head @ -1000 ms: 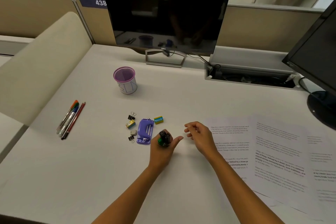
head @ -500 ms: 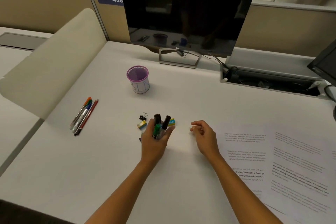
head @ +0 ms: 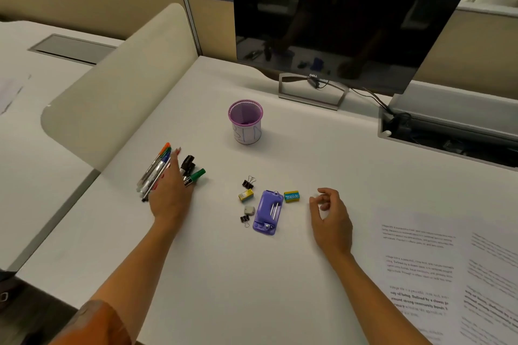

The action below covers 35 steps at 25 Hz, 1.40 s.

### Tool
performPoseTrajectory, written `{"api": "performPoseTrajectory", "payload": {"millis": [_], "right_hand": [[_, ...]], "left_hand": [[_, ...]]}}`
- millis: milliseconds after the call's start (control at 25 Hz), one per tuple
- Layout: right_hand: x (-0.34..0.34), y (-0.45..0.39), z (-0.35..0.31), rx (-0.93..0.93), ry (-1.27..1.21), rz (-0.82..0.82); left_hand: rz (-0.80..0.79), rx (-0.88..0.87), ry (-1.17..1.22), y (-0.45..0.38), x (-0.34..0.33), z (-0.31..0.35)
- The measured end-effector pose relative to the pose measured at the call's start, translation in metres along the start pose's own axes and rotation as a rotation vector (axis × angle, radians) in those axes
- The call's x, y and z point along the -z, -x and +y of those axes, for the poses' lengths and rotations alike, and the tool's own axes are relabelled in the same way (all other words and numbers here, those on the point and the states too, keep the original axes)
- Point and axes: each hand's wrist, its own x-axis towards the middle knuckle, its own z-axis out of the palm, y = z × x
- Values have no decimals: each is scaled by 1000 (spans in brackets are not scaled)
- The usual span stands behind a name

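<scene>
My left hand (head: 171,194) is at the left of the white desk (head: 252,274). It holds a few markers (head: 192,172) with black and green caps on its thumb side, while its straight fingers reach over a bundle of pens (head: 154,171) lying on the desk. My right hand (head: 332,217) hovers low to the right of a purple stapler (head: 267,213), fingers loosely curled and holding nothing. A purple mesh pen cup (head: 245,120) stands upright behind these, with no pens sticking out of it.
Around the stapler lie two binder clips (head: 248,183), a yellow staple box (head: 246,194), a green-blue staple box (head: 291,196) and a small grey piece (head: 249,210). Printed sheets (head: 420,260) cover the right. A dark monitor (head: 336,8) and cable tray (head: 448,131) line the back.
My left hand carried the markers from beside the stapler leftward to the pens, uncovering the stapler. My right hand stayed about where it was, loosely curled. The camera turned left.
</scene>
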Motion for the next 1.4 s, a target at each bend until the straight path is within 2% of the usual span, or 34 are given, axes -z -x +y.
{"api": "performPoseTrajectory", "payload": {"millis": [80,240,400,640,800,1080,1400], "right_hand": [[1,1,0,33,13,-5],[1,1,-2,66,22,-6],[0,1,-2,93,50,-5],[0,1,0,103,64,-4],[-1,1,0,105,71,-6],[-2,0,2,116,68,3],[-3,0,1,120,74,7]], "left_hand": [[-24,-12,-15,-6,0,1],[-6,-67,-306,-8,-4,-1],[4,-19,-318,-2,-4,-4],[-136,189,-323,-14,0,-21],[-225,259,-318,-26,5,-29],[-226,85,-317,-37,17,-30],[-261,64,-341,-38,17,-30]]}}
